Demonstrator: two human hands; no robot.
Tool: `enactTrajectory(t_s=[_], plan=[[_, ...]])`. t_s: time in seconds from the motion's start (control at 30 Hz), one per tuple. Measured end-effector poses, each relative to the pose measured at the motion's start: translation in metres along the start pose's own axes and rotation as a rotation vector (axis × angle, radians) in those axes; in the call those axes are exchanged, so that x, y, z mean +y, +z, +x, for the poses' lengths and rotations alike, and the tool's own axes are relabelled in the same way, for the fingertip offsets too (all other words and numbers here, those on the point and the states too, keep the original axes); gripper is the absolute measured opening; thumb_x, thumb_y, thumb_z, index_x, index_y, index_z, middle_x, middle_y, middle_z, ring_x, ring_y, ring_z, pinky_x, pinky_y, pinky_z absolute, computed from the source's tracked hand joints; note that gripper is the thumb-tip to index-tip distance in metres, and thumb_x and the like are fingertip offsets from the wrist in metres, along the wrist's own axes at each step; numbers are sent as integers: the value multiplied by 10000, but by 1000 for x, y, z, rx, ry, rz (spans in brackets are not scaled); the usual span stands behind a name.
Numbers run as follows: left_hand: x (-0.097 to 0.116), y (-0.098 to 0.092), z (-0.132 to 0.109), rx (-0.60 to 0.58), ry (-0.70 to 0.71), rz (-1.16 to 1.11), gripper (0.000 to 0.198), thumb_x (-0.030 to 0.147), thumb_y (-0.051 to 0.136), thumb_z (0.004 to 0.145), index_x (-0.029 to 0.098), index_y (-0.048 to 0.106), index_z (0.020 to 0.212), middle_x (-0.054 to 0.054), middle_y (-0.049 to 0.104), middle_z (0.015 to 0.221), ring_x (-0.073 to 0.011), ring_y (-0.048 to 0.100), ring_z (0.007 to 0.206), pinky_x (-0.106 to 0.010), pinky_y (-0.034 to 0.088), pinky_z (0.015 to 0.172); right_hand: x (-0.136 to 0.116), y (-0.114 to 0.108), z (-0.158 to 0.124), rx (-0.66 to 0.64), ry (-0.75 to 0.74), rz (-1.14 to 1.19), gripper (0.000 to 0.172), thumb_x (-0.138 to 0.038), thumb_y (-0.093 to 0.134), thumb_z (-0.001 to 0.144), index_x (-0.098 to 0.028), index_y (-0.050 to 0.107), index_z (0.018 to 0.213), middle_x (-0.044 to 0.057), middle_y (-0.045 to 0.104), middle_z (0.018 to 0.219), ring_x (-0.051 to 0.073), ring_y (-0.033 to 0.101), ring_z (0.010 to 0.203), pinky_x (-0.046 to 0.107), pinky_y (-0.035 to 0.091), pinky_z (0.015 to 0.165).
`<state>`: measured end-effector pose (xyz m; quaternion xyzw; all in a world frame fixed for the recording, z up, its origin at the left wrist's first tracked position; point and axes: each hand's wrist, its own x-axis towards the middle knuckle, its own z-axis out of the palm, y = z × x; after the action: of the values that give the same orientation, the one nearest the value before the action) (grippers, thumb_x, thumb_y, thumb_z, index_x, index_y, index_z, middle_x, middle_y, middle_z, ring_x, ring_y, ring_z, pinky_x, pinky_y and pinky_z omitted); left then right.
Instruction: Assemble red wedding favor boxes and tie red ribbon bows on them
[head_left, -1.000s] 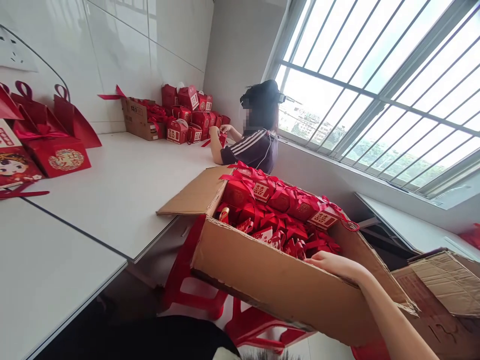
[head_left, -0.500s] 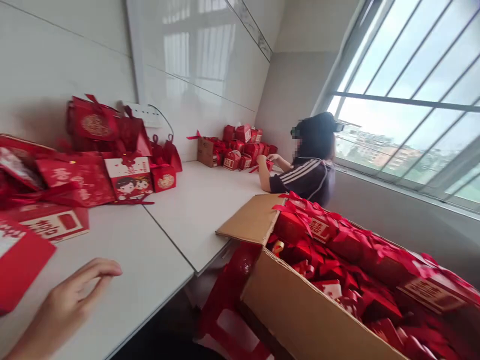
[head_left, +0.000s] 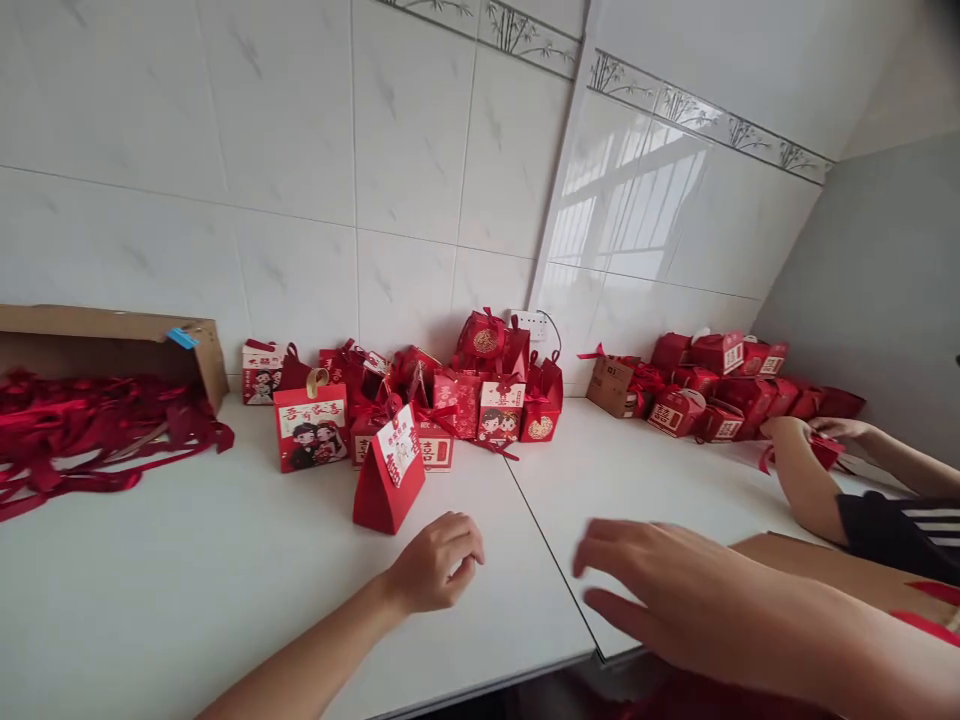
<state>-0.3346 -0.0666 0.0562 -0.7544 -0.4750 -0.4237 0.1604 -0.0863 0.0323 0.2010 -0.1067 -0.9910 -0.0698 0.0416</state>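
Note:
My left hand [head_left: 439, 562] is just above or on the white table, its fingers loosely curled, a small gap between thumb and forefinger and nothing in it. Just beyond it stands a red peaked gift box [head_left: 388, 478] with a white patterned panel. My right hand [head_left: 637, 575], a little blurred, reaches in from the right with thumb and fingers apart, holding nothing. Behind the peaked box, a red gift box with a cartoon couple [head_left: 312, 432] has a gold loop on top. More red gift boxes [head_left: 501, 410] are grouped along the wall.
At the left, red ribbons [head_left: 97, 425] spill from a cardboard box [head_left: 112, 325] lying on its side. A co-worker's hands [head_left: 814, 432] handle a red box at the right, beside a pile of red boxes [head_left: 720, 385]. A cardboard flap [head_left: 795, 560] lies behind my right forearm.
My view has swung left, away from the window and the carton filled with red boxes. My right hand has come into view. My left hand stays empty.

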Motion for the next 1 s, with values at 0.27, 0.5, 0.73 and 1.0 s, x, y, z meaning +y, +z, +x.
enactTrajectory(t_s=[0.27,0.5,0.73,1.0], plan=[[-27,-9,-4,119,142,297,165,44,402,705,186,486,716,3,575,643,-111,476,520,-251,390,521,-85,5,208,126,188,204,642,-652,303,893,-160,683,731,117,681,699,245,667,690,280,439,567],[-28,-2,-8,94,229,322,113,100,417,710,193,477,735,-10,574,624,-133,510,513,-261,412,481,-99,35,232,262,270,305,277,-274,485,840,-156,648,650,137,676,667,272,667,662,296,409,542],[-5,-9,3,79,274,191,167,61,433,681,205,464,761,-11,599,664,-120,511,512,-261,426,504,-14,58,192,650,136,629,273,-334,343,929,-183,567,964,26,628,688,165,561,579,257,397,546],[-6,-35,21,412,-64,316,242,83,499,785,195,512,1000,-92,557,994,-210,553,992,-358,508,832,-11,138,182,859,118,975,258,-343,317,955,-206,508,1062,26,611,880,153,573,704,273,465,639]])
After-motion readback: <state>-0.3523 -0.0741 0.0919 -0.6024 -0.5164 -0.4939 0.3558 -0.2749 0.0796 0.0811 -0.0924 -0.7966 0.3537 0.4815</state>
